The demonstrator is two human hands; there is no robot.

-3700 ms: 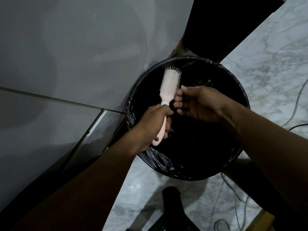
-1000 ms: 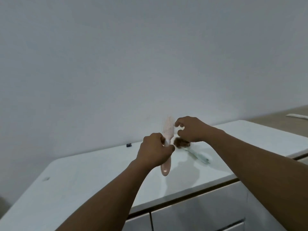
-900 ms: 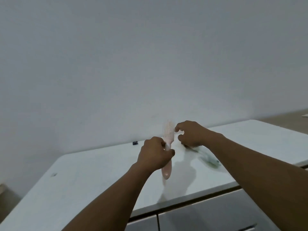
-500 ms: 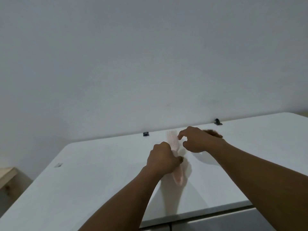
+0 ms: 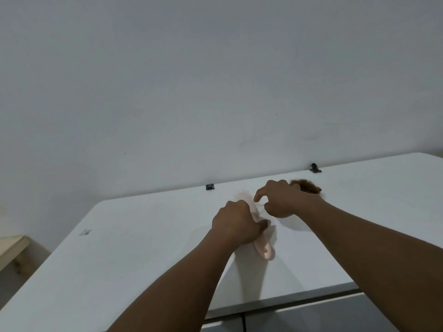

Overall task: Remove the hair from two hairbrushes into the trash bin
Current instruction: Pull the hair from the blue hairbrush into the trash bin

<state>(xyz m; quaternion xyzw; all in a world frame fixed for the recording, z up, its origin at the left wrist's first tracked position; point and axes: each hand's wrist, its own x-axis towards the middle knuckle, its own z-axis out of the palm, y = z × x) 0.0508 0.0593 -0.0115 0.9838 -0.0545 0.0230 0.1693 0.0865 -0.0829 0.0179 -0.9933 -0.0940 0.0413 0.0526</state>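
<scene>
My left hand (image 5: pixel 236 222) grips the pale pink hairbrush (image 5: pixel 263 249) around its neck, low over the white counter (image 5: pixel 143 248); its handle points toward me and the bristle head (image 5: pixel 244 196) points away. My right hand (image 5: pixel 279 198) hovers beside the bristle head, fingers curled, forefinger and thumb near the bristles, nothing visibly held. Just behind that hand, a clump of brown hair (image 5: pixel 305 185) shows on the counter; what it sits on is hidden by my hand. The trash bin is out of view.
A plain grey wall rises behind the counter. Two small black clips (image 5: pixel 210 186) (image 5: pixel 314 168) sit at the counter's back edge. A cabinet front (image 5: pixel 323 315) runs below the counter's near edge. A wooden ledge (image 5: pixel 12 248) lies at the far left.
My view rose from the trash bin to the counter. Both hands with the pink brush have dropped lower toward the counter top, and the brown hair clump is now behind my right hand.
</scene>
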